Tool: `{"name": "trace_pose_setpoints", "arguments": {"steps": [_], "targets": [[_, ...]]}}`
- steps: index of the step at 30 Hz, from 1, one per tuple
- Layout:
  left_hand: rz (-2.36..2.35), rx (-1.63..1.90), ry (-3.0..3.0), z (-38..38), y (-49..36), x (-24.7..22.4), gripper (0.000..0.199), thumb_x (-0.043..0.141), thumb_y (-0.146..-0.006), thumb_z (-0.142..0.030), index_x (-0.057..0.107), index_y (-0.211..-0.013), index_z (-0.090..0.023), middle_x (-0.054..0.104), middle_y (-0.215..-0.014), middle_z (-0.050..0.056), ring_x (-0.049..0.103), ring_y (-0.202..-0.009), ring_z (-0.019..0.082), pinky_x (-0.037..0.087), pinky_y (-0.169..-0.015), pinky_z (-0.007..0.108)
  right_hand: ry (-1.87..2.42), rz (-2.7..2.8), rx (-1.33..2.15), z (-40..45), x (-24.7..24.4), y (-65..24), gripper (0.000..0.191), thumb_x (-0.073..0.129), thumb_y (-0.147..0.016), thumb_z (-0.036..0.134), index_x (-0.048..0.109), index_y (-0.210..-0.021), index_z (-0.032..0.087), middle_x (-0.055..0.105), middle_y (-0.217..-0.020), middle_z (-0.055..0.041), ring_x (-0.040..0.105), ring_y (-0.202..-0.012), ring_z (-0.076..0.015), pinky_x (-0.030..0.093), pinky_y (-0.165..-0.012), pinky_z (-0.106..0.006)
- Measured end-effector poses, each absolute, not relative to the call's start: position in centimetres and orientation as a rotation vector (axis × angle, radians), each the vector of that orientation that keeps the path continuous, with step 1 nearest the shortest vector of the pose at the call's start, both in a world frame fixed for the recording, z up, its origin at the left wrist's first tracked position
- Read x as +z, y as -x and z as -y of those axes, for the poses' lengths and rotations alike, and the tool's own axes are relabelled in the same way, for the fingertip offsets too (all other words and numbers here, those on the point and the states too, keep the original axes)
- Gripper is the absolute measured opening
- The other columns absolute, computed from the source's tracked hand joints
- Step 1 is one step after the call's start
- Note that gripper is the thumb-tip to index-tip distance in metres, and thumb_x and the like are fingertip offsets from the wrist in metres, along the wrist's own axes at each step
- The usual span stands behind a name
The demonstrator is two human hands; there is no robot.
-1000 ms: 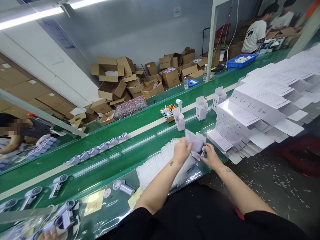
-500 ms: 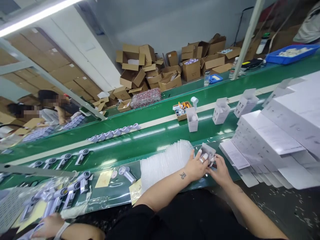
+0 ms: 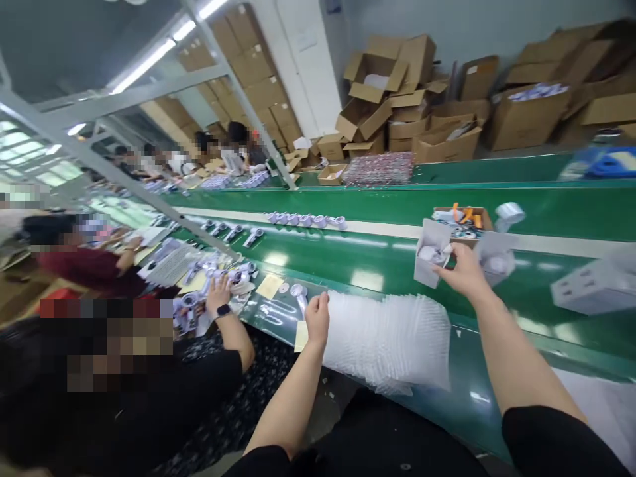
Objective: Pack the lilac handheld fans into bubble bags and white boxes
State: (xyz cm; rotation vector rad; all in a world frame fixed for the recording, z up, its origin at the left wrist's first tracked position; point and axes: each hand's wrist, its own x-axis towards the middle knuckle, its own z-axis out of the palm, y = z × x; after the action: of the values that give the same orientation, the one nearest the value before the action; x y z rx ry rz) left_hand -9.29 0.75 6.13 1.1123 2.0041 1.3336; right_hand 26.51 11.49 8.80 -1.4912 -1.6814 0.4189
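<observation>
My right hand (image 3: pixel 466 273) grips the right edge of an open white box (image 3: pixel 426 273), which has a pale item inside and stands on the green belt. My left hand (image 3: pixel 317 319) is closed beside a pale lavender handheld fan (image 3: pixel 299 292); the end of the fan's handle is hidden, and I cannot make out what the fingers hold. Between my hands lies a fanned stack of clear bubble bags (image 3: pixel 382 341). Another open white box (image 3: pixel 495 264) is right of my right hand, near a small brown carton (image 3: pixel 474 228) of parts.
Several fans (image 3: pixel 307 220) line the belt's pale strip. At the left, a co-worker's hand (image 3: pixel 218 295) with a dark watch rests by a pile of fans. A white box (image 3: pixel 591 285) lies farther right. Cardboard boxes (image 3: pixel 447 139) are heaped behind the line.
The view has swung left. My hands have parted from the small item they held together; the right has reached the white box on the belt, the left has moved to the fan.
</observation>
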Motion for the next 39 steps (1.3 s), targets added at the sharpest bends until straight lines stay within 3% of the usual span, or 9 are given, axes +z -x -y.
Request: {"name": "trace_pose_setpoints", "arguments": {"steps": [7,13,16,19,21,26,33,36,39], "targets": [[-2.429,1.004,-0.663,-1.5,19.3,1.3,0.021,0.067,-0.061,-0.031,0.052,-0.065,-0.018,0.060,-0.073,0.006,0.058,-0.090,0.026,0.040,-0.077,0.031,1.562,1.761,0.701,-19.5,2.6,-22.4,0.041,0.071,-0.056,0.019,0.052,-0.092,0.017,0.058,-0.097,-0.0122,0.055,-0.091,-0.0261,0.042,-0.078,-0.038],[-2.320,0.887,-0.556,-2.0,20.5,-0.6,0.028,0.070,-0.054,-0.033,0.045,-0.055,-0.020,0.060,-0.067,0.010,0.060,-0.086,0.031,0.041,-0.071,0.034,1.536,1.584,0.634,-13.8,5.0,-21.9,0.039,0.066,-0.062,0.016,0.056,-0.099,0.016,0.032,-0.139,-0.0223,0.045,-0.118,-0.0312,0.045,-0.079,-0.038],[-2.178,0.924,-0.594,-2.1,19.7,0.7,0.025,0.058,-0.066,-0.042,0.050,-0.062,-0.018,0.059,-0.069,0.008,0.060,-0.075,0.024,0.040,-0.061,0.029,1.493,1.300,0.891,-6.1,6.6,-21.4,0.031,0.067,-0.068,0.030,0.056,-0.094,0.019,0.063,-0.096,-0.0113,0.061,-0.082,-0.0221,0.049,-0.071,-0.037],[-1.945,0.967,-0.644,-1.4,16.1,3.0,0.035,0.047,-0.072,-0.050,0.054,-0.075,-0.016,0.057,-0.068,0.004,0.055,-0.058,0.013,0.036,-0.052,0.023,1.394,0.948,1.469,2.0,7.0,-19.7,0.029,0.074,-0.063,0.034,0.056,-0.079,0.018,0.059,-0.060,0.0005,0.055,-0.049,-0.0130,0.047,-0.050,-0.027],[-1.655,1.004,-0.633,0.2,11.9,4.4,0.039,0.055,-0.067,-0.051,0.055,-0.079,-0.014,0.055,-0.066,0.001,0.048,-0.050,0.008,0.032,-0.047,0.020,1.318,0.650,1.691,6.1,6.6,-18.0,0.030,0.077,-0.060,0.029,0.057,-0.079,0.018,0.062,-0.063,0.0005,0.056,-0.047,-0.0116,0.046,-0.046,-0.024],[-1.140,0.499,-0.841,6.3,0.0,5.9,0.041,0.059,-0.067,-0.053,0.056,-0.074,-0.013,0.052,-0.057,0.000,0.046,-0.044,0.009,0.031,-0.042,0.020,1.018,0.182,1.725,10.3,5.1,-15.9,0.030,0.057,-0.076,0.046,0.059,-0.092,0.021,0.067,-0.099,-0.0080,0.065,-0.092,-0.0217,0.054,-0.077,-0.039],[-0.856,0.038,-2.387,6.4,-7.6,3.1,0.026,0.053,-0.083,-0.036,0.065,-0.080,-0.014,0.061,-0.098,0.016,0.050,-0.104,0.029,0.039,-0.087,0.040,1.234,-0.254,1.340,15.4,3.7,-23.7,0.013,0.056,-0.078,0.029,0.060,-0.083,0.018,0.064,-0.066,-0.0028,0.062,-0.056,-0.0166,0.057,-0.055,-0.032],[-0.856,-0.183,-2.441,5.0,-9.1,1.3,0.003,0.062,-0.071,-0.012,0.065,-0.070,-0.011,0.061,-0.093,0.019,0.049,-0.105,0.032,0.036,-0.089,0.043,1.299,-0.298,1.365,18.4,2.8,-26.4,0.011,0.062,-0.074,0.026,0.059,-0.083,0.019,0.063,-0.066,-0.0020,0.061,-0.053,-0.0166,0.055,-0.048,-0.029],[-0.965,-0.181,-2.330,4.0,-10.1,0.2,0.009,0.061,-0.066,-0.003,0.063,-0.065,-0.012,0.062,-0.084,0.017,0.053,-0.097,0.031,0.038,-0.085,0.042,1.275,-0.243,1.375,20.3,2.1,-27.3,0.017,0.067,-0.070,0.020,0.060,-0.085,0.019,0.064,-0.070,-0.0008,0.062,-0.055,-0.0144,0.056,-0.053,-0.026]]}}
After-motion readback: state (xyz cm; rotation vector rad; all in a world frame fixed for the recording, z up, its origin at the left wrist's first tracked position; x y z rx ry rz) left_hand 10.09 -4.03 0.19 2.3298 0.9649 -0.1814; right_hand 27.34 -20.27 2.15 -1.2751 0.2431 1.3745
